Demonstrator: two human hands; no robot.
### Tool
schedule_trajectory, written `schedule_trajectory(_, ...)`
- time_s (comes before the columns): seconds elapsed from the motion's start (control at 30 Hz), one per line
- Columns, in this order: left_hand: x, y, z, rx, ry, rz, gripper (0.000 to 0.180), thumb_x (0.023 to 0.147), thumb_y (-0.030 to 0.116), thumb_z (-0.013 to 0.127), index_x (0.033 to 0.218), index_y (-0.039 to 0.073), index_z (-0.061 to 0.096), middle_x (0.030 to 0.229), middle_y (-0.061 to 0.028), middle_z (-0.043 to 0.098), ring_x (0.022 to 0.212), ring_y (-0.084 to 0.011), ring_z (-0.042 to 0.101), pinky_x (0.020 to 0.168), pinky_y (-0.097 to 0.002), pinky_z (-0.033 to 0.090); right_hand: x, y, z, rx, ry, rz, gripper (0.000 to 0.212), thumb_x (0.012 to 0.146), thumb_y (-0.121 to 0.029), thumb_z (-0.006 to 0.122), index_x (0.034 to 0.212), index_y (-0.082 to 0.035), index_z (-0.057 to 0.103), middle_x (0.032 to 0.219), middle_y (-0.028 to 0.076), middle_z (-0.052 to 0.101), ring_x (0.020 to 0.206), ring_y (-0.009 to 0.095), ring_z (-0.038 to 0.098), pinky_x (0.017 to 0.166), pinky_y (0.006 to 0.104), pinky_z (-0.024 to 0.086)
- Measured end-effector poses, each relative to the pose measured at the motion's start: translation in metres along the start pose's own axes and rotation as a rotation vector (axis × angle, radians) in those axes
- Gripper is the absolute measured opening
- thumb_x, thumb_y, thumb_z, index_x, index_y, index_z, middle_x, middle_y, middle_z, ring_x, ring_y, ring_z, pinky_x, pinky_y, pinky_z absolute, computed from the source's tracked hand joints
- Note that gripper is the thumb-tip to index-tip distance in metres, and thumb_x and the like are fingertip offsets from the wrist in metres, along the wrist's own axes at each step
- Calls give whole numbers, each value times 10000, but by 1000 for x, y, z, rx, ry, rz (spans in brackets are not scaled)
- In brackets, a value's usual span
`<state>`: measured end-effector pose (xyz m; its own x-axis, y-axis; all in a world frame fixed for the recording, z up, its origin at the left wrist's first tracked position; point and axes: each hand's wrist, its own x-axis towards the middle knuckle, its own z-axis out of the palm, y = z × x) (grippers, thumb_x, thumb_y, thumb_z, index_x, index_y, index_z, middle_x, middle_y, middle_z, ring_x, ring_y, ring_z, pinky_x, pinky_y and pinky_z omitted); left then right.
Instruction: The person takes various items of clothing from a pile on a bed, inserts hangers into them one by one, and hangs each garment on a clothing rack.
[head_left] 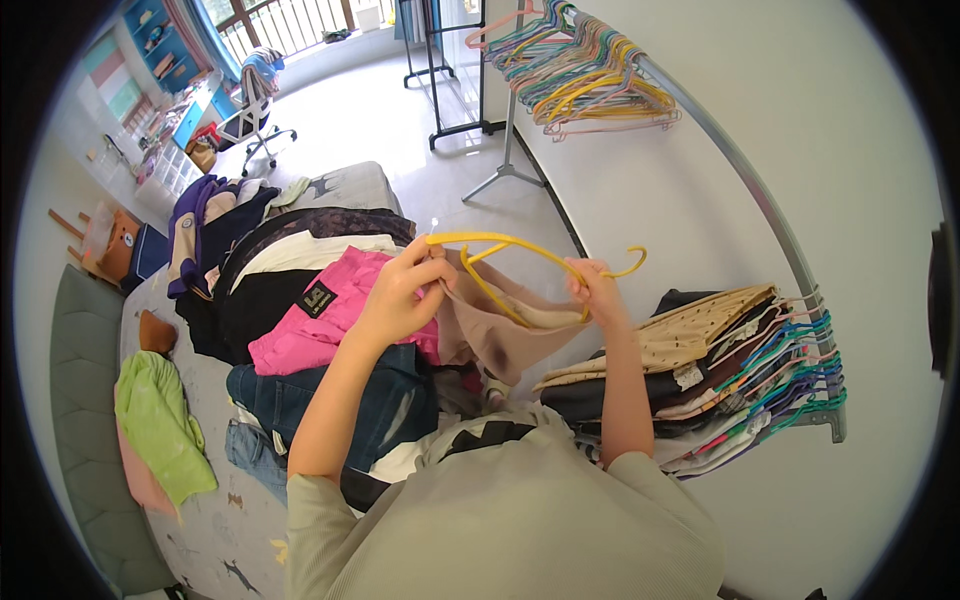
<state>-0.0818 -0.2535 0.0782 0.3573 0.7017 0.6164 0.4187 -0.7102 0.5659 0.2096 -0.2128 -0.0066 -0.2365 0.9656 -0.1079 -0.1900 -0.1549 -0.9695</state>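
Note:
Between my two hands I hold up a yellow plastic hanger [497, 239] with a beige-pink garment [500, 335] hanging around it. My left hand [405, 285] is closed at the hanger's left end, pinching the garment's edge there. At the other side, my right hand [596, 288] grips the hanger near its hook, with garment fabric against the fingers. The garment's opening gapes around the lower part of the hanger. Its exact kind I cannot make out. Just left of it, a bright pink garment [335, 310] lies on the bed pile, close to my left forearm.
Many bare hangers [590, 75] crowd the far end of a metal rail [740, 165]. Clothes on hangers [700, 370] fill its near end, right of my arm. Dark jeans [330, 410] and a green garment [165, 425] lie on the bed [200, 520]. An office chair [255, 120] stands far left.

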Motion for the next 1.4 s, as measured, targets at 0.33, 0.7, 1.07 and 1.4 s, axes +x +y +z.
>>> schedule_trajectory(0.33, -1, 1, -25, 60, -143, -83, 161, 587, -55, 556, 725, 22, 528, 694, -70, 485, 581, -201, 538, 532, -277, 423, 10, -65, -16, -426, -24, 64, 400, 832, -282, 580, 504, -88, 459, 433, -62, 345, 381, 25, 256, 379, 223, 167)
schedule_trajectory(0.7, 3, 1, -36, 65, -289, -108, 167, 585, -44, 578, 731, 13, 518, 715, -94, 515, 626, -250, 545, 567, -306, 436, 20, -88, -6, -718, -89, 31, 370, 794, -263, 549, 488, -64, 484, 445, -24, 413, 426, 62, 353, 429, 236, 266)
schedule_trajectory(1.07, 23, 11, -44, 127, -471, -116, 89, 517, -22, 575, 599, 6, 554, 621, -103, 538, 609, -283, 551, 573, -345, 446, 22, -108, 14, -945, -195, -44, 343, 750, -260, 540, 486, -44, 508, 449, -13, 428, 447, 89, 377, 461, 261, 292)
schedule_trajectory(1.4, 19, -7, -24, -147, -288, -215, 241, 648, -83, 613, 868, 13, 591, 901, -58, 576, 801, -195, 569, 660, -284, 453, 11, -142, 33, -643, -322, -8, 226, 853, -289, 606, 859, -67, 649, 569, -11, 539, 510, 24, 428, 488, 180, 333)
